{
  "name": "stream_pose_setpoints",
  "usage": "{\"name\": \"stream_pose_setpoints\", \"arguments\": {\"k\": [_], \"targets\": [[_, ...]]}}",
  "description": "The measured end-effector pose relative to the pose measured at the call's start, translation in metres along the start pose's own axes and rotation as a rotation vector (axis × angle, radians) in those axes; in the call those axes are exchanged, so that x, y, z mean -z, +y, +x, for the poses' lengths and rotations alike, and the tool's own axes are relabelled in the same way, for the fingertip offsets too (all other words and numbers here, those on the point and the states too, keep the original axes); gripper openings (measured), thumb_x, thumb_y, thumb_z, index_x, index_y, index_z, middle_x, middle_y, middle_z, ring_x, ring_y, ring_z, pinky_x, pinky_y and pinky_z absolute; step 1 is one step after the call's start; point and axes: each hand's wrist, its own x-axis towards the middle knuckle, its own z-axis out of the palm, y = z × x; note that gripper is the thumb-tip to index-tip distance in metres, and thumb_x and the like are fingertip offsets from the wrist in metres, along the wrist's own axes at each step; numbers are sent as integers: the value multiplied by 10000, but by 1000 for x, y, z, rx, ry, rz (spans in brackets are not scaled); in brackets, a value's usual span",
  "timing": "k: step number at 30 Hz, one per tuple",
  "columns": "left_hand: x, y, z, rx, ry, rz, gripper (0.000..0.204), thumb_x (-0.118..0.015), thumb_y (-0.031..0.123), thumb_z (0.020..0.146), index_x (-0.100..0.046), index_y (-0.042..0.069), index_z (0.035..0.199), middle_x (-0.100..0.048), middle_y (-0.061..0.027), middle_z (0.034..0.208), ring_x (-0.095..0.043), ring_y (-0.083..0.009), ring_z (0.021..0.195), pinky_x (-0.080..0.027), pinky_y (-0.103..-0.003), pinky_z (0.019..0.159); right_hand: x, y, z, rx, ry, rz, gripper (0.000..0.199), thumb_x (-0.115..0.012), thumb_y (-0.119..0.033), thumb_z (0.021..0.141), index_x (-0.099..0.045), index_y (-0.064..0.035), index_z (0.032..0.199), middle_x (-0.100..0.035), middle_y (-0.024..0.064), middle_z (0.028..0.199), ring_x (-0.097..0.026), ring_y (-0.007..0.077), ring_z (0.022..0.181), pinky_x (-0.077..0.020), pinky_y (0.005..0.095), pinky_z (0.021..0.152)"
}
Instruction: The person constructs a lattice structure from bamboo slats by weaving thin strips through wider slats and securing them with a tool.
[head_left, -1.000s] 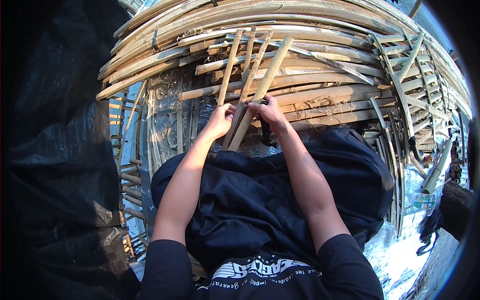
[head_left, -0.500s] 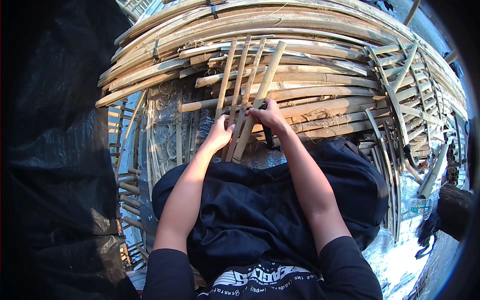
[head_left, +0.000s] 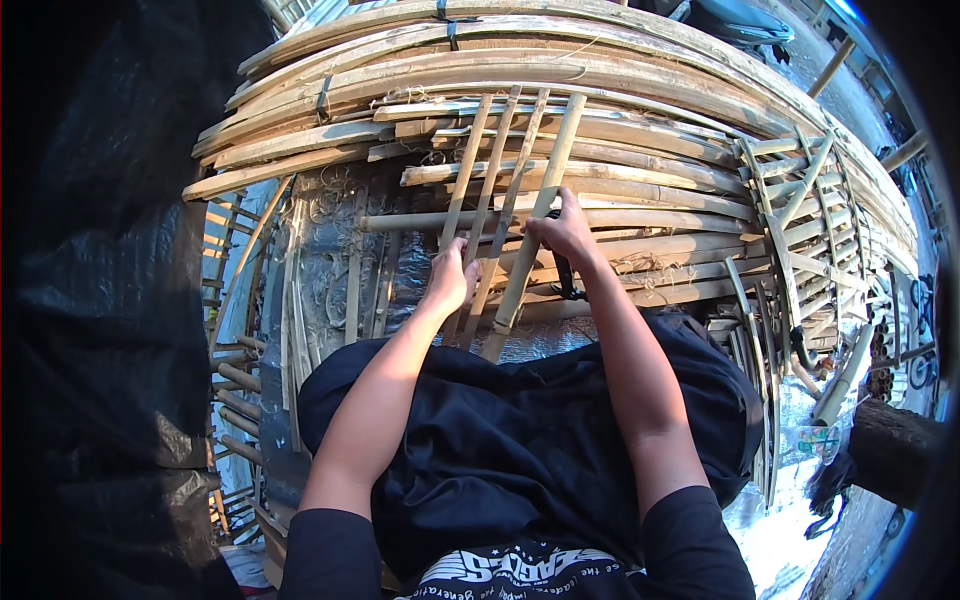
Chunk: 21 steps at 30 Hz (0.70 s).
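Several bamboo strips lean side by side in front of me, their lower ends near my lap. My left hand (head_left: 452,277) is closed on the leftmost bamboo strip (head_left: 468,170), its thumb up and the neighbouring strip close beside it. My right hand (head_left: 567,232) grips the widest bamboo strip (head_left: 560,150) at the right of the group, around its middle. A dark, curved object (head_left: 565,275) hangs below the right hand; what it is and whether the hand holds it I cannot make out. Between the hands, two narrower strips (head_left: 517,175) slant upward.
Long split bamboo poles (head_left: 600,65) lie bundled across the far side. A bamboo lattice frame (head_left: 790,220) stands at the right. Black sheeting (head_left: 120,300) hangs at the left. A dark log (head_left: 895,450) lies at the lower right.
My hands have moved apart; the right has shifted right with the widest strip, widening the gap to the other strips. The whole view has also shifted slightly.
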Motion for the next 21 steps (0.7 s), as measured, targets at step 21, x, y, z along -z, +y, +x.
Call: {"name": "stream_pose_setpoints", "arguments": {"k": [21], "targets": [[15, 31, -13, -289, 358, 499, 441, -717, 86, 813, -536, -4, 1205, -595, -181, 1026, -596, -373, 938, -507, -456, 804, 9, 27, 9, 149, 144, -476, 985, -675, -149, 747, -126, 59, 1538, -617, 330, 1194, -617, 424, 1119, -503, 422, 964]]}}
